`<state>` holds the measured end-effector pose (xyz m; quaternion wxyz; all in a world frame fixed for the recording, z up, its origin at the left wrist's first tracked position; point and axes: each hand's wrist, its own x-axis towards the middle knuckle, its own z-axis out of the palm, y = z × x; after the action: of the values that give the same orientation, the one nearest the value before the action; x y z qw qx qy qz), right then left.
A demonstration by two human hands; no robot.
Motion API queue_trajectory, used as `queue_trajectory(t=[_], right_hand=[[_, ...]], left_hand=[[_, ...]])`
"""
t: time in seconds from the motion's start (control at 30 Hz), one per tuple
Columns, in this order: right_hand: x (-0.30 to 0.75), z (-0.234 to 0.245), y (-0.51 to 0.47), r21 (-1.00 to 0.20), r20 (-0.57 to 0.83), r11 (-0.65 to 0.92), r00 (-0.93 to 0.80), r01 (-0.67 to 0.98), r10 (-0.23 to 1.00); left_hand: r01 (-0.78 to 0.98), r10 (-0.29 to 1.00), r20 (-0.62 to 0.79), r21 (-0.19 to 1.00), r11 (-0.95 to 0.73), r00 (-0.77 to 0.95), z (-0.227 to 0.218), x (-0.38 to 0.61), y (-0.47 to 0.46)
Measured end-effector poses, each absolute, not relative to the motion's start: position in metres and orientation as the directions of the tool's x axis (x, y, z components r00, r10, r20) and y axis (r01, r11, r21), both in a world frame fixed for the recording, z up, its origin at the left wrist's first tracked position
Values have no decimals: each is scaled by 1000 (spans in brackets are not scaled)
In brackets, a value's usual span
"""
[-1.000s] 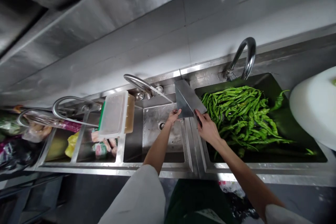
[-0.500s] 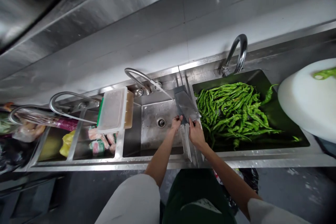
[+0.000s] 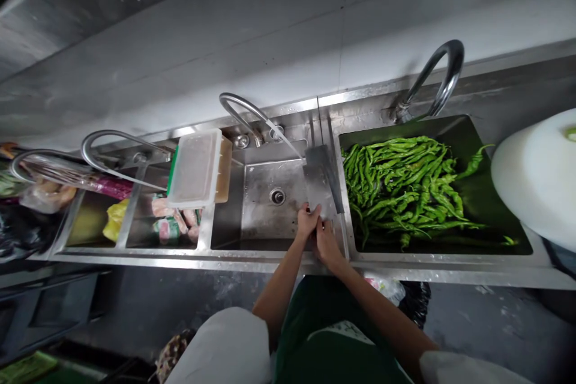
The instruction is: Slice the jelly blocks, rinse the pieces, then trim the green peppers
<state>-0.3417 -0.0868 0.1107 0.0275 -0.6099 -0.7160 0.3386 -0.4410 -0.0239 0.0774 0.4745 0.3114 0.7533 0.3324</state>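
A broad steel cleaver (image 3: 321, 183) is held over the right side of the middle sink (image 3: 265, 216), under a thin stream of water from the curved tap (image 3: 243, 111). My right hand (image 3: 327, 244) is closed round its handle, which is hidden in the fist. My left hand (image 3: 308, 220) touches the near end of the blade with bent fingers, right beside the right hand. The blade points away from me toward the wall.
The right sink (image 3: 450, 132) holds a heap of long green peppers (image 3: 400, 189) under a second tap (image 3: 438, 81). A white round board (image 3: 535, 177) sits at far right. A lidded plastic box (image 3: 197, 169) rests across the sink edge; packaged food (image 3: 173, 228) fills the left basin.
Both hands have drawn the cleaver back toward me, and the blade now lies straighter. My hands have come together at the handle end. The view has shifted slightly.
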Motion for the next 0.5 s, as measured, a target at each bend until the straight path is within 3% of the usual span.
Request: queue_trajectory(t=[0.1, 0.17, 0.33, 0.5], right_hand=[[-343, 131, -78, -418, -518, 61, -293, 906, 804], [-347, 146, -57, -390, -529, 137, -344, 910, 776], [-367, 152, 16, -457, -297, 314, -476, 832, 828], [-367, 94, 38, -519, 27, 535, -613, 666, 789]], left_hand=[[231, 808, -496, 786, 574, -319, 75, -448, -35], [220, 823, -484, 804, 552, -296, 74, -452, -41], [194, 831, -465, 824, 532, -304, 71, -455, -50], [60, 804, -545, 818, 572, -236, 72, -458, -64]])
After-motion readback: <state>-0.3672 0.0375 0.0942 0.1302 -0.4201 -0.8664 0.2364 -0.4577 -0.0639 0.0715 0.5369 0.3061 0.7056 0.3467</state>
